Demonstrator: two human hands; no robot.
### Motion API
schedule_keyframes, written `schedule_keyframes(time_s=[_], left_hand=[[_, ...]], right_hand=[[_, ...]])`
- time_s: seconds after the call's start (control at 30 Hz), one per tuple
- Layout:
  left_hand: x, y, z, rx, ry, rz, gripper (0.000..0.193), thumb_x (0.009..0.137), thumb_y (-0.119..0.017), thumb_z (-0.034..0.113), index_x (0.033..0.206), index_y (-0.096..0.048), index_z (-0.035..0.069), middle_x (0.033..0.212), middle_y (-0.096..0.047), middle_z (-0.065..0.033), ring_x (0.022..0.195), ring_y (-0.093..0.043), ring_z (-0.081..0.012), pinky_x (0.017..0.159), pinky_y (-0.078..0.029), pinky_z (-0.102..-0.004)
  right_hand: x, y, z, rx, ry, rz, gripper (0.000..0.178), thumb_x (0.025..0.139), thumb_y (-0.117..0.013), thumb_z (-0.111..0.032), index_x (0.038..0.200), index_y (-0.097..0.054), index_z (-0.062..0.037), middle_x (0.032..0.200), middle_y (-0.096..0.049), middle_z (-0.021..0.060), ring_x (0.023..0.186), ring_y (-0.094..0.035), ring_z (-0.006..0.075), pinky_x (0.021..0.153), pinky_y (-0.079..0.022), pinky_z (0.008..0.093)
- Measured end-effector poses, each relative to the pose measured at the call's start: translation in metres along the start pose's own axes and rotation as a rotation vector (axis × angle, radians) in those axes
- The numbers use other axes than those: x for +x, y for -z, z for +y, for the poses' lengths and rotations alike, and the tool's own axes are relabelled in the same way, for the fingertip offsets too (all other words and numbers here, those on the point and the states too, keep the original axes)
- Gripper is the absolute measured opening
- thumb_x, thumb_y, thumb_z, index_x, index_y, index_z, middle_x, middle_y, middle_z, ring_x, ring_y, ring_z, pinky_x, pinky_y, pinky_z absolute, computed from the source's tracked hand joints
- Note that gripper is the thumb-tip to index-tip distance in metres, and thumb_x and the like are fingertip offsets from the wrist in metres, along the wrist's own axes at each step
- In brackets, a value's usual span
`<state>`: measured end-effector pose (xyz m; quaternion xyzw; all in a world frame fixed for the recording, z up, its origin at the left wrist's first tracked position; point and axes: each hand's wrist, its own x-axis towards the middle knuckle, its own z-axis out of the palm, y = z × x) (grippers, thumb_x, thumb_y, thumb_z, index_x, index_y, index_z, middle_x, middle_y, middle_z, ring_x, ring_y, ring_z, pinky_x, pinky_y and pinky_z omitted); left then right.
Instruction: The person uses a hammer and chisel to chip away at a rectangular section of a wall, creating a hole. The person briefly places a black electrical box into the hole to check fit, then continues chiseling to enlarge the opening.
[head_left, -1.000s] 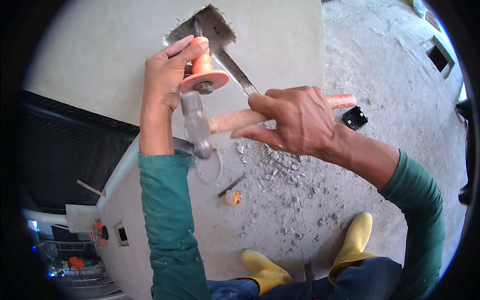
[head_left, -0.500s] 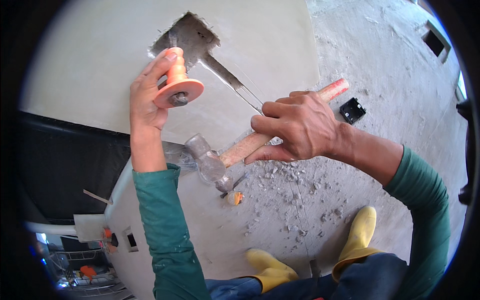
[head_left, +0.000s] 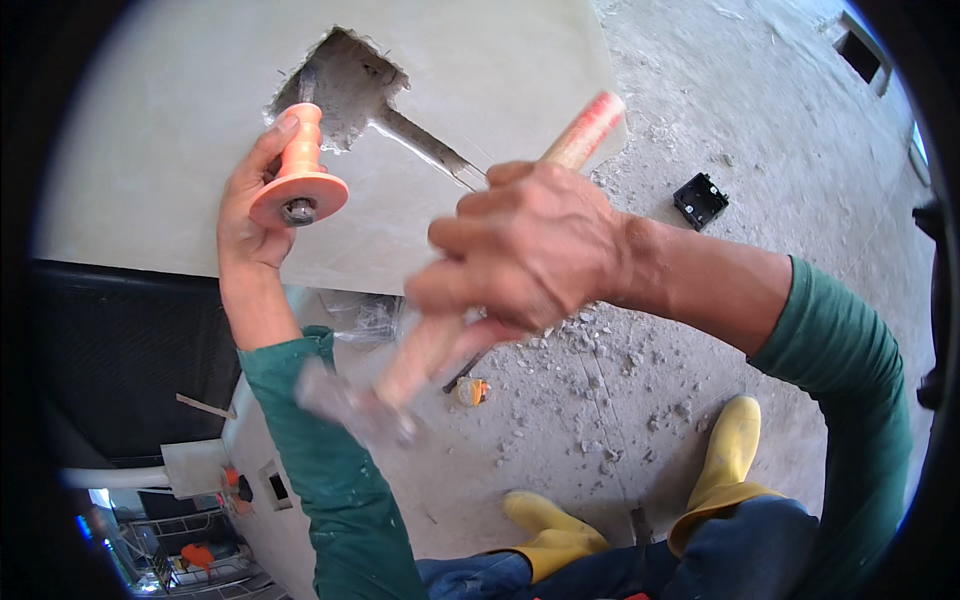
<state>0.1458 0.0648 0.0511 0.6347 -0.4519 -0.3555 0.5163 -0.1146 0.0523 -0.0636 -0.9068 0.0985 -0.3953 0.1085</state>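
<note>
My left hand [head_left: 258,200] is wrapped round the orange guarded grip of a chisel [head_left: 302,150]. Its metal tip reaches into a rough square recess [head_left: 345,100] cut in the pale wall, and the struck end faces back toward me. A narrow groove [head_left: 425,140] runs from the recess down to the right. My right hand [head_left: 530,245] grips the wooden handle of a hammer [head_left: 420,360]. The hammer head, smeared by motion, hangs over my left sleeve, apart from the chisel. The handle's red-marked end sticks out above my right fist.
Rubble [head_left: 620,380] litters the grey floor in front of my yellow boots [head_left: 730,440]. A black electrical box [head_left: 701,201] lies at the right. Near the wall's foot are a small orange-and-clear object [head_left: 471,391] and clear plastic [head_left: 368,316]. A dark opening [head_left: 125,350] is at the left.
The hammer head has swung down and to the left, while my right hand moved left and tilted the handle more upright. My left hand still holds the chisel in the recess; the view shifted slightly.
</note>
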Motion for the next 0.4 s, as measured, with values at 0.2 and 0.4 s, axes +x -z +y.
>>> schedule_keyframes(time_s=[0.2, 0.4], left_hand=[[0.006, 0.002, 0.003, -0.006, 0.021, -0.004, 0.048, 0.089, -0.080, 0.029, 0.123, -0.067, -0.002, 0.102, -0.067, -0.0090, 0.084, -0.066, -0.0141, 0.071, -0.055, -0.0274], [0.008, -0.005, 0.001, 0.057, -0.066, -0.007, 0.055, 0.088, -0.081, 0.025, 0.130, -0.064, -0.006, 0.118, -0.069, -0.0101, 0.096, -0.066, -0.0157, 0.083, -0.055, -0.0265]], right_hand=[[0.006, 0.004, -0.013, 0.008, -0.017, -0.027, 0.050, 0.091, -0.065, -0.064, 0.094, -0.067, -0.0145, 0.068, -0.065, 0.0067, 0.062, -0.069, 0.0328, 0.055, -0.053, 0.0463], [0.005, 0.003, -0.005, -0.024, -0.317, -0.131, 0.056, 0.093, -0.062, -0.065, 0.097, -0.068, -0.0101, 0.071, -0.069, 0.0092, 0.066, -0.071, 0.0348, 0.057, -0.054, 0.0471]])
